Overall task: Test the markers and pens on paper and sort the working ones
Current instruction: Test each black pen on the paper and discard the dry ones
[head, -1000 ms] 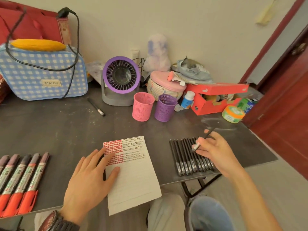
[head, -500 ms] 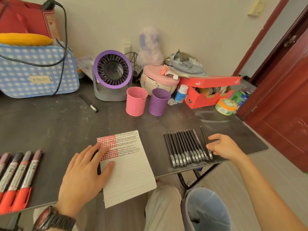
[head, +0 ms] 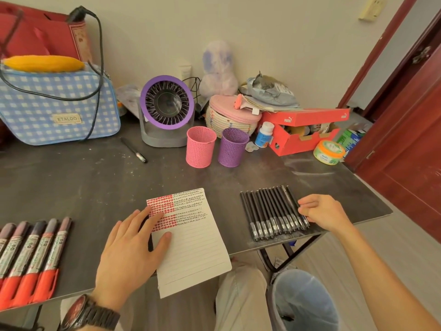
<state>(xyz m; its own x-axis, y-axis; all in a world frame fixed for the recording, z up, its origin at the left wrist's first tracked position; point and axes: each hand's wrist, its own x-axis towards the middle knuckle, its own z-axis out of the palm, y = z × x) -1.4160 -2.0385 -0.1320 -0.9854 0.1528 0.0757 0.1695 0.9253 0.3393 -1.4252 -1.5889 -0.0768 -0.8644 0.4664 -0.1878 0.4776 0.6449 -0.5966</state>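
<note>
the paper [head: 195, 247] lies at the near edge of the tabletop [head: 95, 187], its top lines already filled with red blocks and black scribbles, the lower lines bare. the left hand [head: 128, 256] lies flat on the sheet's nine o'clock edge, fingers [head: 143, 218] spread and straight, pinning it and gripping nothing. at three o'clock of the paper sits a tight row of black pens [head: 269, 211], capped ends toward the person. the right hand [head: 322, 212] rests at the row's three o'clock side, its fingers [head: 304, 204] loosely extended with the tips touching the outermost pens; it has hold of none.

at nine o'clock lie the red markers [head: 31, 259], side by side. at twelve o'clock stand a pink cup [head: 201, 147] and a purple cup [head: 232, 147], and at eleven o'clock a lone pen [head: 134, 150] lies apart.

to me this looks like the gap between tests: the row is being squared up or one pen chosen. next, i'd guess, the fingers must pinch a single pen out without scattering its neighbours, uncap it, and bring it to a bare line.
</note>
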